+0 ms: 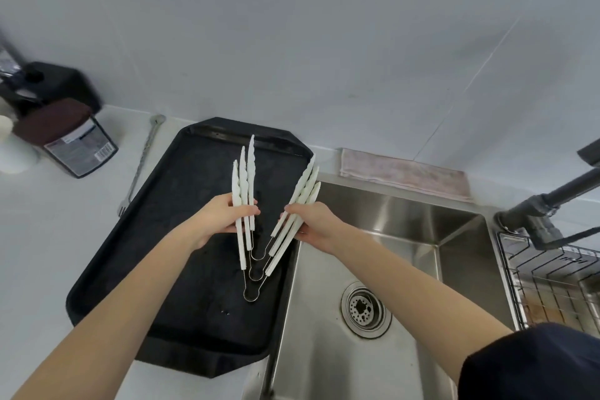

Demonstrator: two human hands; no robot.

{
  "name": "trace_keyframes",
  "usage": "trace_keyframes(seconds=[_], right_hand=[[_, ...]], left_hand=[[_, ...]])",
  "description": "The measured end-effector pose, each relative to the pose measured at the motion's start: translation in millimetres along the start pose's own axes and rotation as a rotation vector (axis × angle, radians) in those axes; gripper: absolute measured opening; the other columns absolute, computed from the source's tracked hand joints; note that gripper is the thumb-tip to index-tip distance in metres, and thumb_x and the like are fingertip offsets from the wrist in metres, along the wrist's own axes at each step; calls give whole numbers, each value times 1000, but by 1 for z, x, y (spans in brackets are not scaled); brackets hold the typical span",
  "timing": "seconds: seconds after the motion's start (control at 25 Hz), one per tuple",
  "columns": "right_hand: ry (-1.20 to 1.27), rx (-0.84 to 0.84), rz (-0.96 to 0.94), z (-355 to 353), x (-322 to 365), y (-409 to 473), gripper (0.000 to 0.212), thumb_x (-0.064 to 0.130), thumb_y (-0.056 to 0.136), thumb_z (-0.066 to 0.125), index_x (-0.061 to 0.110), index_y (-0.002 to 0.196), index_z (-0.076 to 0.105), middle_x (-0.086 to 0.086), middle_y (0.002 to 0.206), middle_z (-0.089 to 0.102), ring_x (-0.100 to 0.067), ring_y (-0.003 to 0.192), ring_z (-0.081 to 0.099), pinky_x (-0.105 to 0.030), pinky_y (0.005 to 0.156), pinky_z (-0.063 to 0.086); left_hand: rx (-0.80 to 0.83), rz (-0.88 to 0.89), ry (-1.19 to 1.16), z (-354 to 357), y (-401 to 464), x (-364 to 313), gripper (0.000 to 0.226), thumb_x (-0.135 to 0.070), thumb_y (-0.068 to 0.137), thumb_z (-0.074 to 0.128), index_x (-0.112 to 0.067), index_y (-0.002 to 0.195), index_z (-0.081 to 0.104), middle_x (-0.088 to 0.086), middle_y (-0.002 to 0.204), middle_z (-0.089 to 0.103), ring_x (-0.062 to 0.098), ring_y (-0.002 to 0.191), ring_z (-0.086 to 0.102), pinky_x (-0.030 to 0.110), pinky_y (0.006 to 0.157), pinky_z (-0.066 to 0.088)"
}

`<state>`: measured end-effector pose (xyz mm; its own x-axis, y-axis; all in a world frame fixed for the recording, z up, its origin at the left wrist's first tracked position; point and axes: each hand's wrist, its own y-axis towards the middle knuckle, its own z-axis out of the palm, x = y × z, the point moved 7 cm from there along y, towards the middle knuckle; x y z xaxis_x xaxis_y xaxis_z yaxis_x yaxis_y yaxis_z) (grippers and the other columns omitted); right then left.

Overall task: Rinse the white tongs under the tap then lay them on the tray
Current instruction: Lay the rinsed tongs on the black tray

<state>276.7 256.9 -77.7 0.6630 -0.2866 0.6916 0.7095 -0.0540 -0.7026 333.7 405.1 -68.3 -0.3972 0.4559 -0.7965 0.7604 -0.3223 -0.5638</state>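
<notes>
1. At the far left a dark jar (69,143) with a brown lid is standing on the white counter (39,221), in front of a black box-like object (61,83) by the wall.
2. Just left of the tray a thin metal utensil (143,159) is lying on the counter.
3. The black tray (136,253) is sitting on the counter, touching the left edge of the sink.
4. The left hand (217,221) is gripping the left arms of the white tongs (243,201), fingers curled round them.
5. Three pairs of tongs are being held nested in a V over the tray, wire loops pointing toward the person, white tips fanning away; I cannot tell whether the loops are touching the tray.
6. The right hand (311,224) is gripping the right arms, above the tray's right edge.
7. The steel sink (406,227) is lying to the right, and a pinkish cloth (406,175) is lying folded behind it.
8. At the far right a dark tap (545,204) is reaching in above a wire rack (552,276).
</notes>
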Motion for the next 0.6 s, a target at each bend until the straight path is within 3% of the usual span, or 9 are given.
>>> trace_keyframes(seconds=[0.08,0.16,0.24,0.32,0.44,0.6], right_hand=[[-50,-32,-8,1,0,9,8,3,91,50,7,95,55,-5,80,56,-20,83,58,-30,80,52],[-91,-42,-19,4,3,15,21,3,90,50,3,111,52,-5,82,54,-21,89,56,-37,95,49],[-144,-57,-16,9,3,19,36,6,89,52,-2,123,48,-8,92,55,-23,95,55,-39,101,47],[-236,-92,-13,15,3,19,46,10,85,53,-3,129,44,-12,108,55,-26,107,57,-41,102,47],[-342,-124,-1,24,3,15,63,18,85,52,-3,138,25,-15,134,46,-30,128,45,-39,107,40],[-473,-141,5,26,8,8,80,23,92,44,-1,147,-8,-15,154,19,-30,141,22,-39,115,26]], left_hand=[[-24,-16,103,-4,9,5,25,-20,87,59,-14,112,58,2,101,63,16,97,58,27,84,44],[-53,-22,159,-6,15,10,19,-22,88,57,-14,106,57,-2,92,59,17,96,54,27,82,40],[-97,-8,219,-7,19,13,19,-20,88,56,-12,105,54,-3,88,57,19,94,53,28,78,39],[-138,22,309,-10,20,15,29,-22,86,58,-11,113,52,3,99,59,23,98,56,31,80,42],[-183,-2,438,-20,24,23,53,-34,81,63,-9,124,45,8,116,57,27,102,57,36,82,48],[-208,-19,545,-22,24,26,63,-40,79,65,0,121,43,12,116,58,31,105,57,37,82,48]])
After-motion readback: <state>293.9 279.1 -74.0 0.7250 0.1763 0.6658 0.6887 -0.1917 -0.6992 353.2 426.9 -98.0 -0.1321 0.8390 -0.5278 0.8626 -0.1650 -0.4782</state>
